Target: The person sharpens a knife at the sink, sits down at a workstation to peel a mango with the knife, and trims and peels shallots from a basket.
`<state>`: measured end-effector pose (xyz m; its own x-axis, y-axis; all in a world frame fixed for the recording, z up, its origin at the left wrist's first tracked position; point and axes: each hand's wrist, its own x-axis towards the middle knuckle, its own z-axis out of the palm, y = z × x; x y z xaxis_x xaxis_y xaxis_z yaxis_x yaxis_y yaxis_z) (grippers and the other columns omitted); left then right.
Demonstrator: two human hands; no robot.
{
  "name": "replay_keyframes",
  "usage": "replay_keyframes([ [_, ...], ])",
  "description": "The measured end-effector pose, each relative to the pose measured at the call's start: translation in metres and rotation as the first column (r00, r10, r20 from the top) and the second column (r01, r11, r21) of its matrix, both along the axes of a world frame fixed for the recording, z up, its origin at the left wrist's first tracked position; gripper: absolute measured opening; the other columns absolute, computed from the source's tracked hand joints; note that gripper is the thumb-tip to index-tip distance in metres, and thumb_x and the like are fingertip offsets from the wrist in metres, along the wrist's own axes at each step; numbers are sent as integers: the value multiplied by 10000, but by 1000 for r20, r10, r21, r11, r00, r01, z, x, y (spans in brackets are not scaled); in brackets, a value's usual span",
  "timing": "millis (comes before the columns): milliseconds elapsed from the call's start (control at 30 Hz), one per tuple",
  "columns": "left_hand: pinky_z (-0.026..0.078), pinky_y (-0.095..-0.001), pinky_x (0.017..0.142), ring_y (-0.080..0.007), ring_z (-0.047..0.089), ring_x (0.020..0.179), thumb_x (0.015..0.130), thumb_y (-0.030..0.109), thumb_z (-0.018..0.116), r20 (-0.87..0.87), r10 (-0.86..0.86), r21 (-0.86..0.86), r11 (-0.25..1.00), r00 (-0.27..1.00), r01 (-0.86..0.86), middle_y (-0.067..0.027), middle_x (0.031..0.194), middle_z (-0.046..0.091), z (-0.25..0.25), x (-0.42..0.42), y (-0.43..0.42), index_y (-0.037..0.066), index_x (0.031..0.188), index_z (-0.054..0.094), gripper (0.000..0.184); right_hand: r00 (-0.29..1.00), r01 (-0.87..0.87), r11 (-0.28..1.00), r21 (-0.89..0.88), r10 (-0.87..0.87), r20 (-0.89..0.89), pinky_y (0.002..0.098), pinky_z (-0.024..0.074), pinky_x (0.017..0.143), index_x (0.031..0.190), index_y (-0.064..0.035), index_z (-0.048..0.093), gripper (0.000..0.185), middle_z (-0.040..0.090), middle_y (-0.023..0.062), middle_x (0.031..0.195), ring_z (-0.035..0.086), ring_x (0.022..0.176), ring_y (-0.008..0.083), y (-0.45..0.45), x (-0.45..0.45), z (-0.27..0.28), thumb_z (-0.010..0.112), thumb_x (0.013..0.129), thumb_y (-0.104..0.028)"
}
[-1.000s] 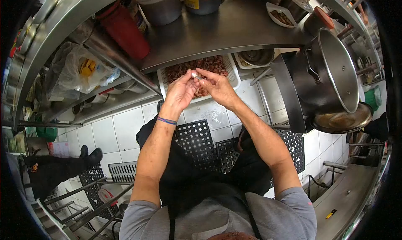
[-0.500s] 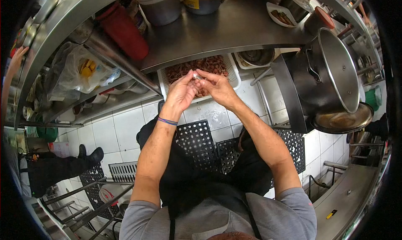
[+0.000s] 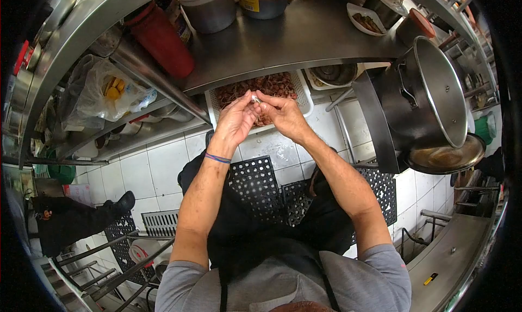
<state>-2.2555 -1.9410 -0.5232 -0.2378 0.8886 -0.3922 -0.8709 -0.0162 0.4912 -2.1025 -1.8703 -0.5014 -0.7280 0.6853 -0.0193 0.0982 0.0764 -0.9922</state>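
Observation:
My left hand (image 3: 237,118) and my right hand (image 3: 284,115) meet fingertip to fingertip over a white perforated crate (image 3: 303,96). Pinched between both hands is a small whitish item (image 3: 254,98), too small to name. Reddish-brown pieces (image 3: 272,85), which look like raw seafood or meat, fill the crate below. A blue and purple band circles my left wrist. The crate lies partly under the edge of a steel counter (image 3: 255,48).
A large steel pot (image 3: 427,94) stands right, above a round lid (image 3: 448,154). A red container (image 3: 163,42) and plastic tubs (image 3: 207,7) are on the counter. At left are a plastic bag (image 3: 103,89) and another person's leg (image 3: 70,222). Black perforated mats (image 3: 253,184) cover floor tiles.
Both my hands stay in nearly the same place, fingers shifting slightly around the small item. At the left, the other person's legs have shifted, and the hand seen there earlier is gone.

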Motion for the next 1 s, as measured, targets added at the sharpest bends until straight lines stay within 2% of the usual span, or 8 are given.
replay_keyframes([
  [167,571,-255,734,-148,618,819,974,129,603,18,-11,11,1000,1000,11,-80,949,635,2,-2,0,-9,1025,612,147,1000,4,996,89,-4,-3,280,466,982,1314,-41,593,341,647,99,1272,589,1132,130,0,-2,-1,576,988,-138],
  [367,563,-266,741,-142,612,818,957,122,632,-11,-11,9,1000,1000,11,-69,927,637,2,-2,0,-3,1010,619,136,999,16,1000,22,-15,-41,278,462,976,1295,-30,608,322,671,106,1226,592,1099,119,-1,-2,4,567,992,-131],
  [467,566,-266,733,-140,615,806,961,120,624,-64,-16,14,1000,998,17,-75,934,644,6,-1,0,-10,1017,618,141,999,54,992,-114,-54,2,240,484,696,1295,-38,612,319,691,69,1011,591,814,72,2,-3,-7,561,999,-145],
  [500,567,-267,729,-140,616,802,963,121,622,-76,-15,20,1000,997,16,-76,936,647,7,0,0,-12,1020,618,145,998,58,982,-178,-56,16,229,466,601,1297,-42,611,320,684,51,938,571,718,56,2,-3,-2,560,1001,-151],
  [567,567,-268,731,-141,618,802,968,128,615,-107,-26,33,999,994,29,-79,937,652,7,0,-1,-15,1027,618,155,999,31,931,-365,-20,34,211,351,403,1309,-56,603,327,627,3,786,467,520,22,1,4,15,557,1005,-167],
  [667,567,-272,748,-145,620,812,984,143,588,-159,-66,47,996,985,75,-80,947,655,7,-2,-2,-15,1037,618,169,999,18,807,-590,-43,-27,207,157,337,1334,-74,572,346,511,-42,692,295,410,13,4,7,19,556,1006,-184],
  [767,570,-279,761,-152,624,824,1005,155,549,-195,-114,59,990,974,127,-81,976,652,6,-3,-2,-11,1056,613,185,996,16,730,-683,-69,-50,226,163,356,1331,-86,576,350,486,-45,641,271,398,26,10,10,16,578,997,-191],
  [1000,566,-321,825,-187,644,898,1014,165,528,-257,-124,64,987,958,145,-107,1042,656,9,3,-3,-18,1095,595,211,992,26,721,-693,-102,-70,210,181,347,1338,-83,564,346,527,-29,699,304,407,25,16,13,17,551,1009,-187],
])
